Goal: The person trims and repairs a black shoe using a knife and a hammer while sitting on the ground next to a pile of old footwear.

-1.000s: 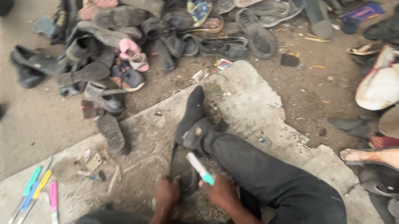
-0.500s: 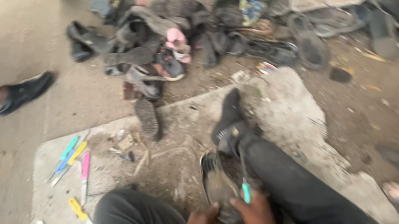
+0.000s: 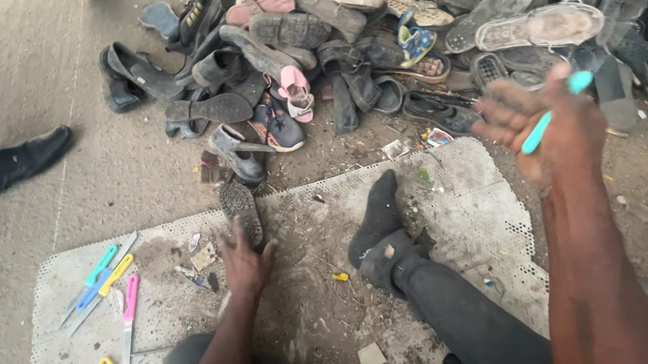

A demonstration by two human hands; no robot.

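Observation, head view, person seated on the ground.

Landmark: the pale perforated mat (image 3: 496, 223) spread over the dirt floor. The person's leg in dark trousers lies across it, the black-socked foot (image 3: 378, 215) pointing toward the far edge.

Right hand (image 3: 539, 123): raised above the far right part of the mat, fingers curled around a slim tool with a turquoise plastic handle (image 3: 553, 113). Blade end hidden behind the hand; kind of tool cannot be told.

Left hand (image 3: 245, 262): fingers spread wide, palm down on the near-left part of the mat, fingertips touching or just beside a dark worn shoe sole (image 3: 241, 208) lying flat. Whether it grips the sole cannot be told.

Further left on the mat: a row of small knives with green, blue, yellow and pink handles (image 3: 111, 287), lying untouched.

Beyond the far edge of the mat: a large heap of worn sandals and shoes (image 3: 316, 54), mixed colours.

Progress, judged: no cut or repair shows on the sole; work on it looks barely started. The heap appears unprocessed, and no set-aside finished pieces can be told apart.
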